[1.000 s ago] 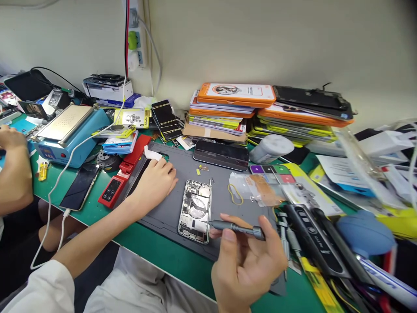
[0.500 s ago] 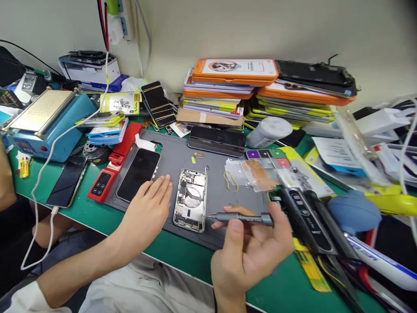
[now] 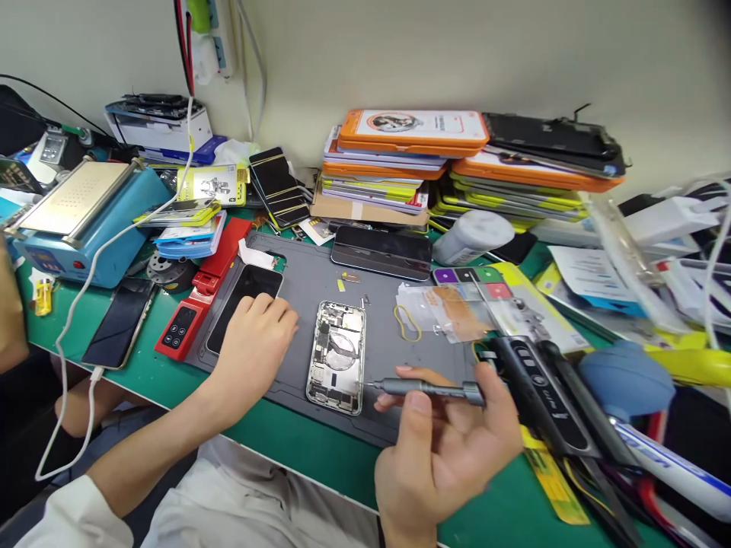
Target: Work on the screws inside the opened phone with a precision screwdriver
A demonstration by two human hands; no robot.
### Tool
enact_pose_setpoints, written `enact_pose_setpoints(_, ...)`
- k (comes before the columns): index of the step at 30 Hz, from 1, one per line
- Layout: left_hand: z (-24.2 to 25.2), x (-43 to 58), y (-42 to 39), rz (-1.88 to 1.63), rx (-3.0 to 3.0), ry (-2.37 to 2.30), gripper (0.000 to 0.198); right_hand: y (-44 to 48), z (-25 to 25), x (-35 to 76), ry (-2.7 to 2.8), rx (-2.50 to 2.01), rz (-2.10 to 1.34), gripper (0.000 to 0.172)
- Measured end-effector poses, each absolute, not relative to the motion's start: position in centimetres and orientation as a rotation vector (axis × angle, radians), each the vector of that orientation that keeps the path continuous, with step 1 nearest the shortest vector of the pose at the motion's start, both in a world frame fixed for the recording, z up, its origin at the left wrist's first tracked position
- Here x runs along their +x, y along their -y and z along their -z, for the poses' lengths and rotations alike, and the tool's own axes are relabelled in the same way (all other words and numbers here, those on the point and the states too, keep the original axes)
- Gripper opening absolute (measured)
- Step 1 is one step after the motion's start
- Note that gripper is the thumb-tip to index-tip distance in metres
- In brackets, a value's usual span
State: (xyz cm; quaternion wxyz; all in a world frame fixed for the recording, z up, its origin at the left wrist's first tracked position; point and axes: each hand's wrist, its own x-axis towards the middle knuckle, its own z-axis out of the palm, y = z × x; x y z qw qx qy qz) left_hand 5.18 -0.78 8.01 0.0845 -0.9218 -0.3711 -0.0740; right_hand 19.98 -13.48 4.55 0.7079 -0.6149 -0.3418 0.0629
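Note:
An opened phone [image 3: 336, 358], its inner parts bare, lies on the grey work mat [image 3: 394, 346]. My right hand [image 3: 439, 449] holds a slim dark grey screwdriver [image 3: 426, 389] nearly level, its tip by the phone's lower right edge. Over the right part of a black phone screen [image 3: 237, 301] on the mat rests my left hand [image 3: 256, 350]. Its fingers are curled under, and the fingertips are hidden along with anything in them. Small screws or bits and a yellow rubber band [image 3: 406, 323] lie about the phone.
A red clamp-like tool [image 3: 191, 320] borders the mat on the left. Another phone [image 3: 380, 251] lies at the mat's back edge. To the right are a black pen-like tool [image 3: 542, 396] and a blue air blower [image 3: 625, 378]. Stacked orange cases [image 3: 414, 132] stand behind. Another person's arm [image 3: 14, 312] shows far left.
My left hand's fingers, stretched out flat beside the opened phone before, have curled in and drawn back slightly left. My right hand still holds the screwdriver in nearly the same pose.

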Motion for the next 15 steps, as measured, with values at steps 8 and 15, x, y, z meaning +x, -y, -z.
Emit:
enact_pose_setpoints(8, -7.5, 5.9, 2.2, 0.302, -2.736, 1.067, 0.009, 13.3, -4.2, 20.4, 0.652, -1.352, -0.19, 0.056)
enact_pose_setpoints(15, -6.9, 4.3, 5.9, 0.545, -3.455, 1.833, 0.006, 13.3, -2.3, 20.4, 0.499, -1.42, -0.193, 0.064)
